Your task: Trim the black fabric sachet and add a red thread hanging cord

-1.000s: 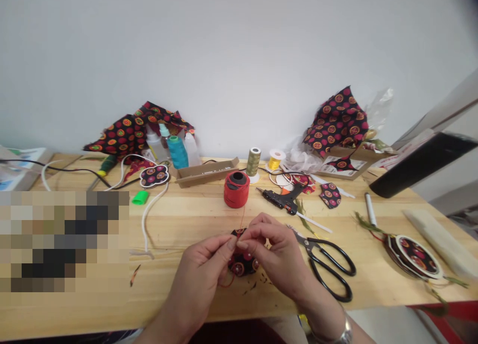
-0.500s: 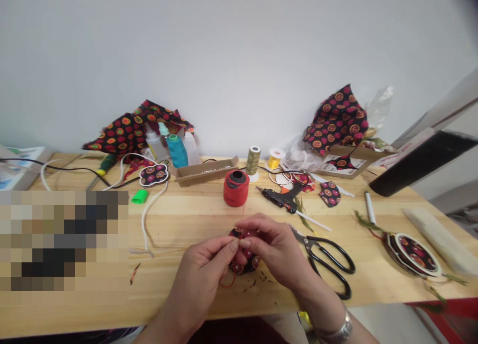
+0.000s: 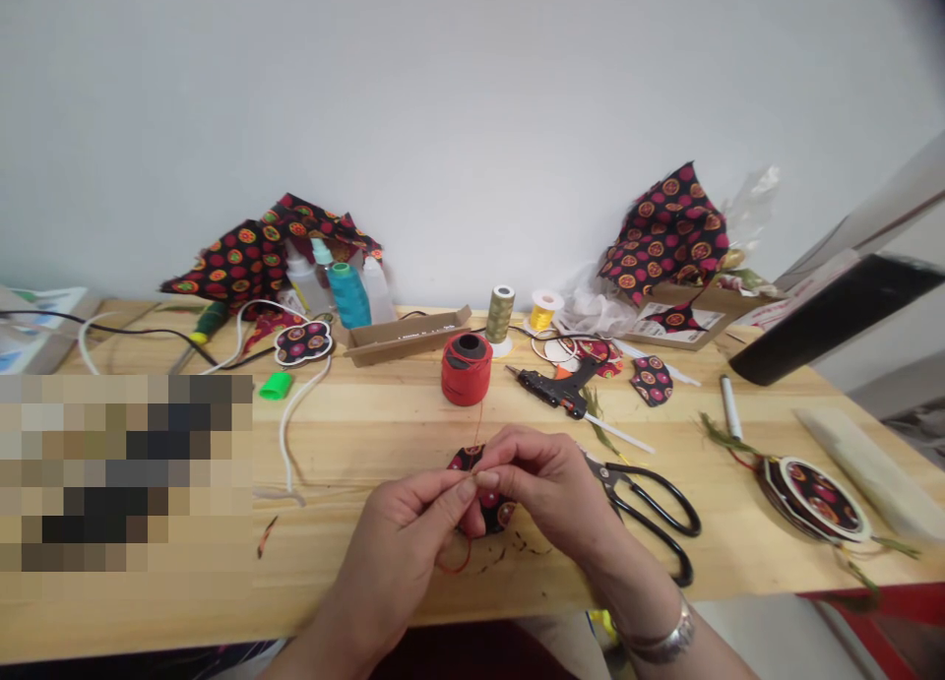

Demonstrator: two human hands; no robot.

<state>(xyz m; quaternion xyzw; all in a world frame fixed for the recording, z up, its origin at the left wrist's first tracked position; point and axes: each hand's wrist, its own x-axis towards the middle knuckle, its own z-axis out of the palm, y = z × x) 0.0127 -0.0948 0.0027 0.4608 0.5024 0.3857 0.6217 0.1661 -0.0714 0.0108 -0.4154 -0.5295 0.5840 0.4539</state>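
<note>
Above the front of the table, my left hand [image 3: 413, 523] and my right hand [image 3: 546, 478] meet with thumbs and fingertips pinched together. Between them is a thin red cord [image 3: 455, 568], whose loose loop curves out below my left fingers. Another stretch of it runs up toward the red spool [image 3: 466, 373] standing behind. The exact spot in the pinch is covered by my fingertips. Under my hands lies a dark patterned fabric piece [image 3: 496, 511], partly hidden. Black-handled scissors [image 3: 654, 508] rest just right of my right wrist.
A black glue gun [image 3: 557, 390] with a white stick lies behind the scissors. An olive thread spool [image 3: 500, 314], a yellow spool [image 3: 541, 312] and a cardboard tray [image 3: 408, 338] stand farther back. At right are a round fabric-covered piece [image 3: 816, 503] and a white marker [image 3: 730, 407].
Both hands stay pinched together at nearly the same place. My right fingers have shifted slightly, and the view has moved a little.
</note>
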